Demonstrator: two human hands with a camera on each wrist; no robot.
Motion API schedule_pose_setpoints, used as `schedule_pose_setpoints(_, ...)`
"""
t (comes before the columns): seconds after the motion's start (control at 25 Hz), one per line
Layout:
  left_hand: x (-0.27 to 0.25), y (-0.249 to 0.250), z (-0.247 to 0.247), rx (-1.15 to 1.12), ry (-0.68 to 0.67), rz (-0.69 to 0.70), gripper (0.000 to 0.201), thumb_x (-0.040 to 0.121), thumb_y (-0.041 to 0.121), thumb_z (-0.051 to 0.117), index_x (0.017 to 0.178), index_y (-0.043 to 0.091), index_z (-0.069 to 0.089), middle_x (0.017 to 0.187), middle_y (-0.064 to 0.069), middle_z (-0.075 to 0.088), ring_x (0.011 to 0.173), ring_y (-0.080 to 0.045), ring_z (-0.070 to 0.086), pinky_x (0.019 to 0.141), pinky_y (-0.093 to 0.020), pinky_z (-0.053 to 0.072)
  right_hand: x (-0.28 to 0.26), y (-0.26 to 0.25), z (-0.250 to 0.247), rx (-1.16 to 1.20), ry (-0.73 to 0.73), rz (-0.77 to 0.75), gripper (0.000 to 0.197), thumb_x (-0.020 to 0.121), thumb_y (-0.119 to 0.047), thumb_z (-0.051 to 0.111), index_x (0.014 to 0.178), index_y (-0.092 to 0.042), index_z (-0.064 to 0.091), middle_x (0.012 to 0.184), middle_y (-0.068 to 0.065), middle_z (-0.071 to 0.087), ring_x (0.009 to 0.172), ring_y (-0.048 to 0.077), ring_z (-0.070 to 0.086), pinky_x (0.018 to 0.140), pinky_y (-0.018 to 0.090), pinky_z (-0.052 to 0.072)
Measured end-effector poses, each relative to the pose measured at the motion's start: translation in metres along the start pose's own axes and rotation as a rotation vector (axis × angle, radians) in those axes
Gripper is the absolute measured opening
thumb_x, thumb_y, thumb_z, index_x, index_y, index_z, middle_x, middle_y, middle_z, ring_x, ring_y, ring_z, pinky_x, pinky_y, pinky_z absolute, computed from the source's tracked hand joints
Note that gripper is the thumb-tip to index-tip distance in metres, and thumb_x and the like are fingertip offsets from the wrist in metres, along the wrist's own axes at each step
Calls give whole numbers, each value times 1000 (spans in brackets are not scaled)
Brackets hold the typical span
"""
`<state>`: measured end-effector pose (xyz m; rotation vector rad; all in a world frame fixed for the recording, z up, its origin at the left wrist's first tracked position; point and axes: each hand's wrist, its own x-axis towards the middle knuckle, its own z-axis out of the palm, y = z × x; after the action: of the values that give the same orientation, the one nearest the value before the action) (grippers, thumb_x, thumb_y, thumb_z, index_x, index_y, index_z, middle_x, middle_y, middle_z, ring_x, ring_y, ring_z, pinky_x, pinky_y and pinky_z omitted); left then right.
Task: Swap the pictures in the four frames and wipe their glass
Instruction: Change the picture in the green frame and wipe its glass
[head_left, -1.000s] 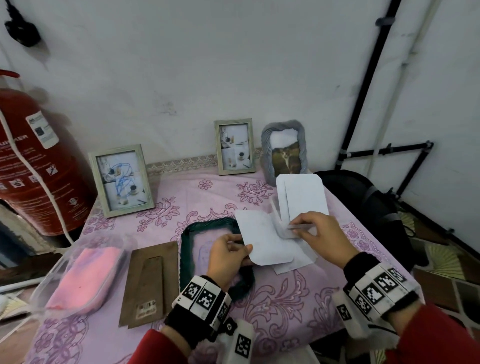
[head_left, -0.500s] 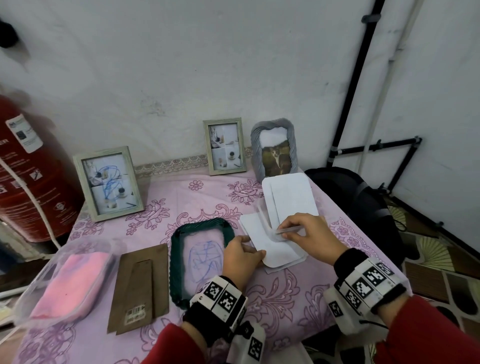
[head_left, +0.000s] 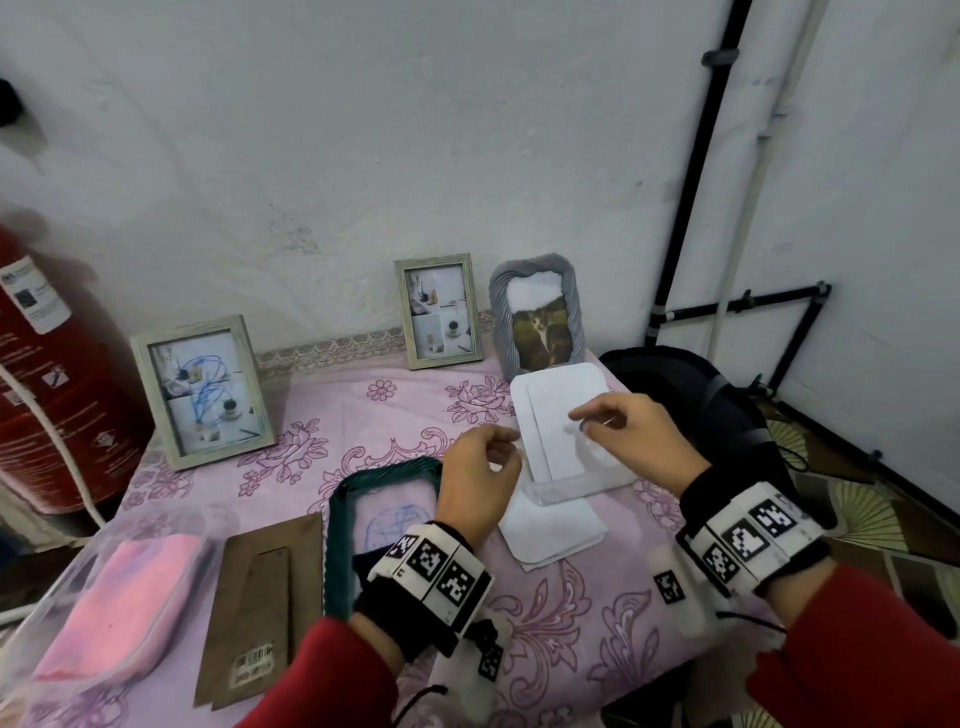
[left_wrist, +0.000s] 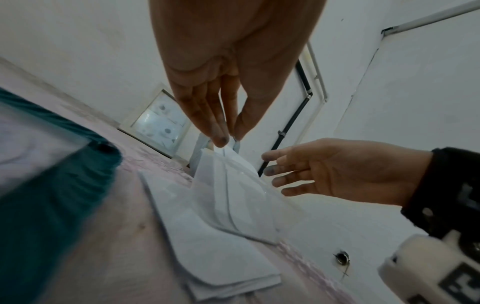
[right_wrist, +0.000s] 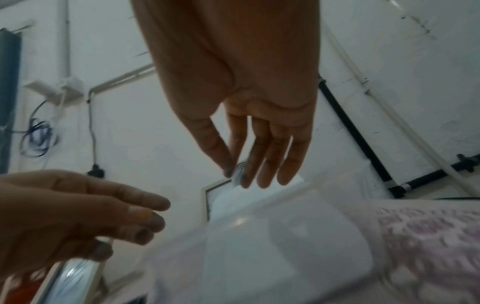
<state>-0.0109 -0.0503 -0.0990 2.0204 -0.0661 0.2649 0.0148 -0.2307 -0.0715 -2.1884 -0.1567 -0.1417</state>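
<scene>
My right hand (head_left: 579, 422) pinches the top edge of a clear glass pane (head_left: 582, 470) between thumb and forefinger, and the pane stands tilted on its lower edge over white paper sheets (head_left: 550, 530). The right wrist view shows the same pinch (right_wrist: 235, 174). My left hand (head_left: 511, 447) hovers just left of the pane with loosely curled fingers that hold nothing. A dark green frame (head_left: 337, 519) lies flat below that hand, a scribbled picture inside. Three frames stand at the wall: a pale wooden one (head_left: 200, 389), a smaller one (head_left: 439, 312) and a grey one (head_left: 540, 322) with a cat photo.
A brown backing board (head_left: 265, 587) lies left of the green frame. A pink cloth in a clear bag (head_left: 104, 597) is at the front left. A red extinguisher (head_left: 57, 364) stands off the table's left side, a black bag (head_left: 691, 395) off its right.
My left hand carried a white sheet from over the green frame to the paper pile and let it go. My right hand has tipped the glass pane up.
</scene>
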Motion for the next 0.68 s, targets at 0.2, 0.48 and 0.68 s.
schedule_pose_setpoints(0.2, 31, 17, 22, -58, -87, -65, 31, 84, 2, 61, 114, 0, 60, 100, -12, 64, 85, -15, 57, 81, -15, 44, 35, 17, -24, -35, 28, 191, 30, 83, -1, 57, 112, -1, 64, 92, 10, 61, 84, 21, 56, 93, 40, 50)
schedule_pose_setpoints(0.48, 48, 18, 46, 5, -59, -175, 44, 81, 1, 60, 123, 0, 49, 99, -10, 55, 85, -18, 52, 80, -24, 42, 48, 29, -12, -129, 6, 222, 41, 81, -2, 62, 121, -1, 57, 97, 8, 54, 84, 22, 55, 93, 45, 49)
schedule_pose_setpoints(0.68, 48, 18, 47, -138, -35, -184, 42, 80, -3, 61, 121, 2, 51, 89, -10, 59, 78, -20, 57, 80, -26, 45, 43, 34, -3, -90, 55, 210, 52, 79, -6, 69, 127, -4, 50, 88, 7, 56, 83, 21, 54, 90, 42, 50)
